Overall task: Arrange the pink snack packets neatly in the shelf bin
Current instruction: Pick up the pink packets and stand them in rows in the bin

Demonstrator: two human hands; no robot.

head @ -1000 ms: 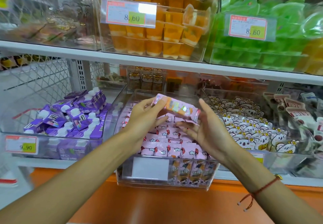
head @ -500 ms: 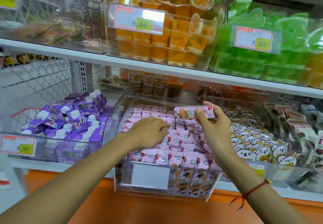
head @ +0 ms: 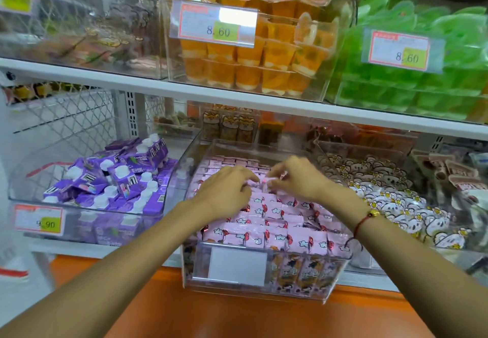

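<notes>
The packet that was held up above the bin half a second ago has been brought down into the middle of the rows, and both hands have been lowered with it. The right hand (head: 298,179) is seen with fingertips pinched on a packet (head: 266,182) at the centre of the bin (head: 335,279); the left hand (head: 224,192) is laid over the rows just beside it, fingers curled downward, though whether anything is gripped beneath it cannot be told. The pink packets (head: 274,229) are stood in close rows that fill the bin from front to back. It is judged that the packet is being tucked into a row and that little of the task remains. On the bin's front a blank white label (head: 237,266) is carried. A tag (head: 39,221) on the purple bin at the left is read as 9.90; two tags on the upper shelf, over the orange cups (head: 216,26) and the green cups (head: 400,49), are each read as 8.60. The smaller print is too blurred to be read.
</notes>
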